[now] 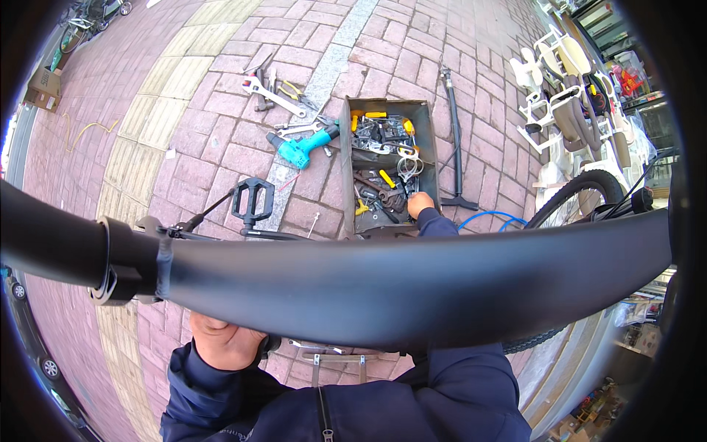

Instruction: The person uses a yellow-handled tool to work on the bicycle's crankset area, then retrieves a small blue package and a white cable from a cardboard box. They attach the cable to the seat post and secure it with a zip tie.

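A matte black bicycle frame tube runs across the view in front of me. Below its left part is my left hand, its fingers mostly hidden behind the tube, so its grip does not show. Beyond the tube, my right hand reaches into the near right corner of a metal toolbox, its fingers curled in among the tools; whatever they hold is too small to make out. Inside the box lie yellow-handled screwdrivers, a roll of clear tape and rusty tools. A black pedal sticks out beyond the tube.
Left of the toolbox, a teal cordless drill, an adjustable wrench and pliers lie on brick paving. A black floor pump and blue hose are to its right. White child seats and a bicycle wheel stand farther right.
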`<state>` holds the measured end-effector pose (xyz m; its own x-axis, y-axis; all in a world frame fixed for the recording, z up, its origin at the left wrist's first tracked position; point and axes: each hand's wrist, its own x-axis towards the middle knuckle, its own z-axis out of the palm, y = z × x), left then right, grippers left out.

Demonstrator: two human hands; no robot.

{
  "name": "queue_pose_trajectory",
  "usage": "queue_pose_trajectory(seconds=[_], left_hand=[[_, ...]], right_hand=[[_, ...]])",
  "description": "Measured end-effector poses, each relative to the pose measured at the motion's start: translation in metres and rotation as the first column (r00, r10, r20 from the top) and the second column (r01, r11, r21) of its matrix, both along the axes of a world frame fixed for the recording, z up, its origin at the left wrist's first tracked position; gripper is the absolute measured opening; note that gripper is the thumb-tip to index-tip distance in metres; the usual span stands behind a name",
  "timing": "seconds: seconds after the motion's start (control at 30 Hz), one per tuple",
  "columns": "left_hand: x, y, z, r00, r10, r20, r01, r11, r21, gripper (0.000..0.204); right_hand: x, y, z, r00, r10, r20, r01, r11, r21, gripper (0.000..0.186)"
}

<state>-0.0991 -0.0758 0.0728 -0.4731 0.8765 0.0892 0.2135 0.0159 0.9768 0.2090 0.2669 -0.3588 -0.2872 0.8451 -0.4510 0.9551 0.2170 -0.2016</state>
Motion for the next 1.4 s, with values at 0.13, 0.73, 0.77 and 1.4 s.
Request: queue_pose_trajectory(seconds=[0.13,0.73,0.77,1.4], left_hand=[[-0.009,-0.002,-0.015,0.955,-0.054,-0.29,0.035,0.997,-0.071,0.026],[-0.023,-0.008,-0.017,0.699,0.259,0.667,-0.025,0.94,-0.34,0.033],[-0.021,-0.009,-0.019,0.559,0.358,0.748,-0.036,0.912,-0.41,0.033],[-0.003,0.0,-0.004,0.992,-0.101,-0.071,0.1,0.995,-0.017,0.02]], right_hand=[[-0.013,-0.005,0.008,0.955,0.292,0.055,-0.296,0.951,0.083,0.028],[-0.028,-0.01,-0.012,0.909,-0.339,-0.243,0.208,0.873,-0.441,0.034],[-0.034,-0.012,-0.015,0.922,-0.288,-0.258,0.162,0.894,-0.419,0.035],[-0.022,-0.007,0.024,0.912,0.373,0.17,-0.407,0.873,0.267,0.019]])
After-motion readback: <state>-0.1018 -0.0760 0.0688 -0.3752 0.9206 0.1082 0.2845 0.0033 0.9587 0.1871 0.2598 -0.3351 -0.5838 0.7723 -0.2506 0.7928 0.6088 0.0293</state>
